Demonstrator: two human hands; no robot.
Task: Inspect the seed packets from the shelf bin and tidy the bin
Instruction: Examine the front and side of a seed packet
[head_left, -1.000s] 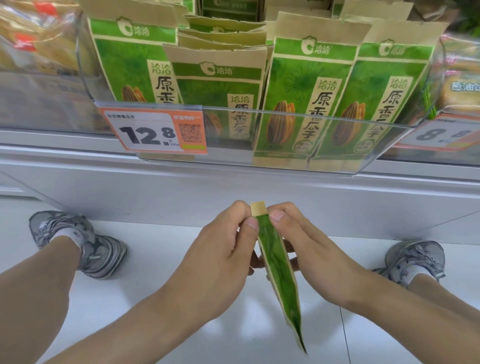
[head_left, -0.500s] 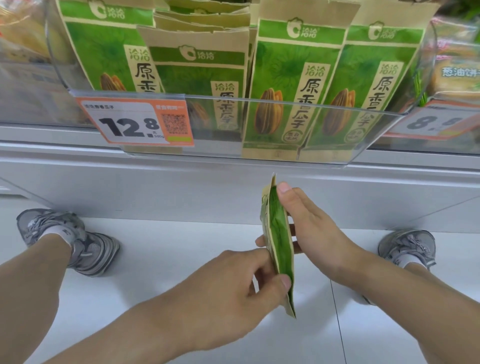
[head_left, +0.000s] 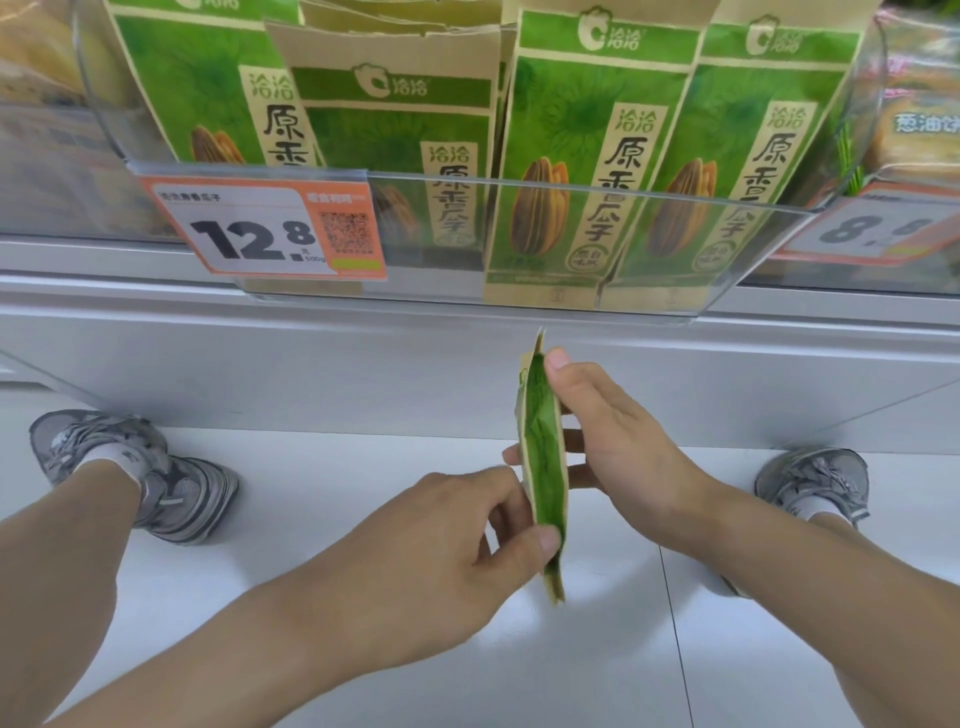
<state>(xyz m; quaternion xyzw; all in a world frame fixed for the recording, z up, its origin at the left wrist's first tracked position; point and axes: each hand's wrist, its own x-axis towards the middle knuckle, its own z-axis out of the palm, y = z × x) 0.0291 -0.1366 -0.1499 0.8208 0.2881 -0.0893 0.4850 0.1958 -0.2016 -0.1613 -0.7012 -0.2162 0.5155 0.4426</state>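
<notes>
A green and tan seed packet (head_left: 543, 457) is held edge-on below the shelf, between both hands. My left hand (head_left: 441, 551) pinches its lower end with thumb and fingers. My right hand (head_left: 613, 431) holds its upper part, thumb near the top edge and fingers behind it. Above, a clear plastic bin (head_left: 571, 306) on the shelf holds several upright seed packets (head_left: 587, 156) of the same kind, some leaning at the left.
An orange price tag (head_left: 265, 228) reading 12.8 hangs on the bin's front left. Another tag (head_left: 867, 223) sits to the right below a neighbouring bin of snacks (head_left: 919, 104). My two grey shoes (head_left: 156, 478) stand on the white floor.
My left hand has slid from the packet's top down to its lower end. The packet has turned more upright and risen slightly toward the bin.
</notes>
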